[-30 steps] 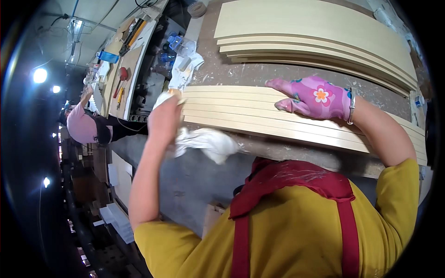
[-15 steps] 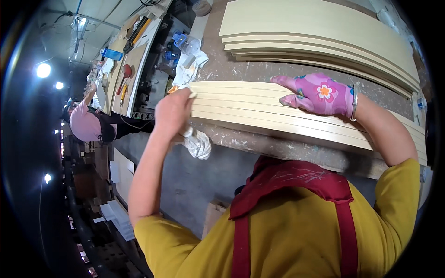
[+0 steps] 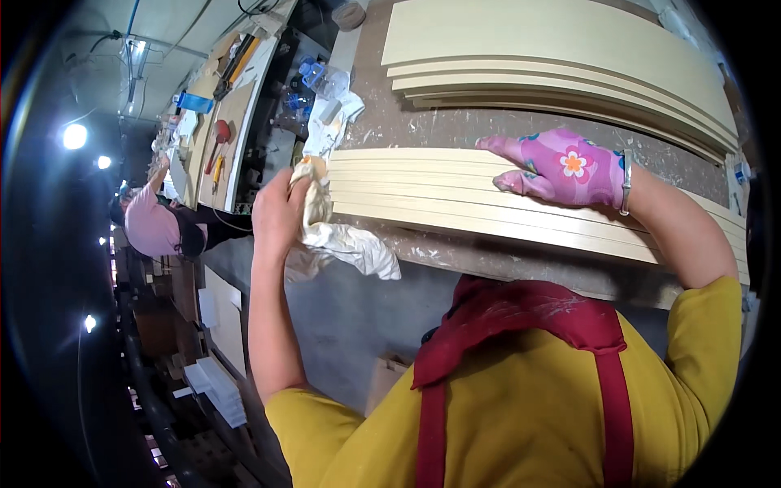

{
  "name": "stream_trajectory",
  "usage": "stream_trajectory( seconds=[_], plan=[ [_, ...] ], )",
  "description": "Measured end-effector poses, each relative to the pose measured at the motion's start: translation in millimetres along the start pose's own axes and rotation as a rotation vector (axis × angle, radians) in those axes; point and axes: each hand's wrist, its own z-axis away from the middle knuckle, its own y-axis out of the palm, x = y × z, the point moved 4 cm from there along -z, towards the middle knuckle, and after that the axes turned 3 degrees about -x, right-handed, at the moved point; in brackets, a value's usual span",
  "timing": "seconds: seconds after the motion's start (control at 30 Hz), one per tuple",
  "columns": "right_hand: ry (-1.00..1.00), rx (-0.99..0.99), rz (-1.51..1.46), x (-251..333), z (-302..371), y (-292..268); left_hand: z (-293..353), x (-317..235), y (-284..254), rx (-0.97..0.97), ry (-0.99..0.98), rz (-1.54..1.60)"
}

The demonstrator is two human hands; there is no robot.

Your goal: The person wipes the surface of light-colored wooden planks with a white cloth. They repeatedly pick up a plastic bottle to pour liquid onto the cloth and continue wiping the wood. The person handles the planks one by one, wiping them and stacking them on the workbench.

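My bare left hand (image 3: 277, 213) is closed on a crumpled white cloth (image 3: 350, 246) at the left end of a row of pale boards. Part of the cloth hangs down past the bench's front edge. The boards (image 3: 407, 183) lie side by side with their long narrow edges facing up. On top of them rests my right hand (image 3: 561, 168), in a pink flowered glove, with the thumb and fingers apart and nothing held. A metal bracelet (image 3: 626, 183) circles the right wrist.
Behind the row, a stack of wide pale boards (image 3: 537, 37) lies on the paint-spotted bench (image 3: 390, 122). A clear bottle (image 3: 321, 77) and a white rag (image 3: 346, 110) are at the bench's left. Farther left, a person in pink (image 3: 154, 220) stands at a table with tools (image 3: 220, 134).
My left hand has moved slightly left and down, off the board ends, and the cloth in it now hangs more spread out. The right hand stays almost where it was.
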Motion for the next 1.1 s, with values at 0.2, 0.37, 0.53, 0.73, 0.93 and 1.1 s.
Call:
stream_trajectory(
  seconds=[0.2,0.37,0.53,0.73,0.93,1.1],
  plan=[
    [-0.037,-0.031,-0.002,4,3,3,-12,-7,22,0.154,0.045,0.030],
    [-0.034,-0.033,-0.020,2,1,4,-5,-28,16,0.213,-0.024,0.155],
    [0.033,0.032,0.022,7,4,1,-9,-37,24,0.338,0.020,0.157],
    [-0.036,-0.036,0.005,4,3,6,-18,12,29,0.448,0.019,0.380],
    [-0.049,-0.058,0.000,2,4,6,-14,0,-3,0.287,-0.073,0.267],
    [-0.043,-0.030,-0.011,7,4,3,-7,-45,22,0.382,0.033,0.105]
  ],
)
